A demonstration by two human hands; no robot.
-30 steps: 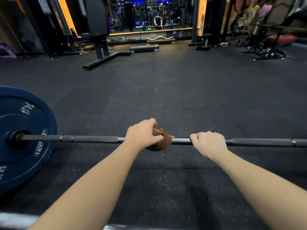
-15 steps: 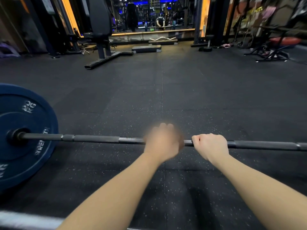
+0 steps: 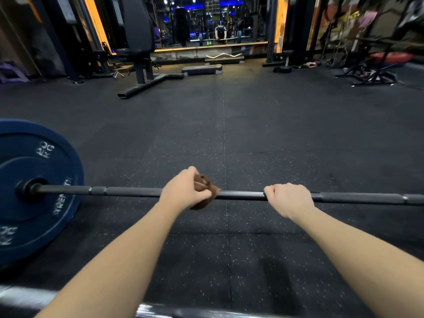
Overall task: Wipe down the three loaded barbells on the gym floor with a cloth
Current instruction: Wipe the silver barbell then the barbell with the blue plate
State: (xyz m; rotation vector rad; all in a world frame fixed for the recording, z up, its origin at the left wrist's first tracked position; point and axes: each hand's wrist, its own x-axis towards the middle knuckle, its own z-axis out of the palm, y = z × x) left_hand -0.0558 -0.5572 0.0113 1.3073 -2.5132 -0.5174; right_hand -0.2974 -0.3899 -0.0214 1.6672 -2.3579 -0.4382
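A barbell (image 3: 128,191) lies across the lower middle of the frame on the speckled gym floor (image 3: 229,138); the left hand (image 3: 183,191) clamps a brown cloth (image 3: 205,187) around its shaft, the right hand (image 3: 289,199) closes its grip on the bar beside it, blue plate (image 3: 34,157) at left.

Floor (image 3: 275,138): black rubber tiles, white-speckled, seams visible; one long seam runs away from the camera near centre. Far wall: wide mirror (image 3: 213,21) in an orange-lit frame, showing blue lights and gym gear. Left of it, a black padded upright seat (image 3: 137,26) on a T-shaped steel base. Below the mirror, a low grey step platform (image 3: 202,70) on the floor, with a pale curved bar (image 3: 226,55) behind it. Right rear: dark stands, a red pad (image 3: 390,58), blurred. Lighting dim overall.
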